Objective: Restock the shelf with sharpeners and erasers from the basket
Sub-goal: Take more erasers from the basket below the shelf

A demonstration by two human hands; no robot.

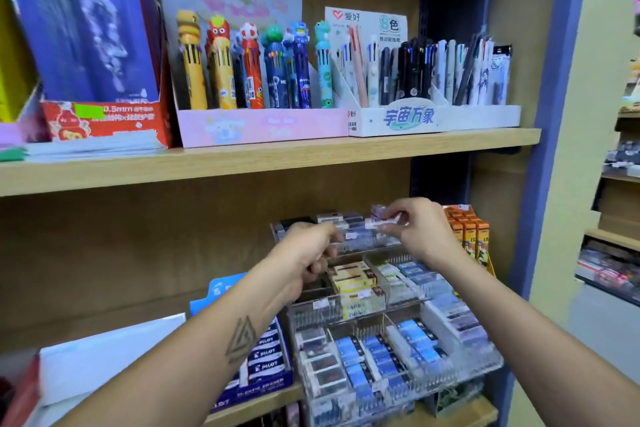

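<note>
Pinched between my right hand [417, 230] thumb and fingers is a small white-and-lilac wrapped eraser [382, 218], held over the top tier of the rack; that grip is clamped on it. My left hand [304, 255] hangs just left of it with fingers curled in toward the palm, and I cannot tell whether it holds anything, since the fingertips are turned away from me

Going by size: the tall wooden shelving unit with blue-edged uprights [270, 152] fills the view. On its upper board stand cardboard display boxes of novelty multicolour pens [256, 80]. On the lower board sits the clear acrylic stepped display rack [391, 319], divided into compartments holding blue-sleeved erasers [374, 354] in front, yellow-and-brown boxed ones [356, 286] in the middle row, and dark-labelled packs at the back. Left of the rack is a blue carton of Pilot erasers [266, 357], and to the right an orange pack of boxed items [471, 232]. The basket is not in view

As I judge it, the step in hand is seating this eraser in the back tier. To do it well I would line its long side with the neighbours, lower it flat into a compartment of matching stock, label facing out, and steady the row with the left fingers so nothing tips forward
</note>
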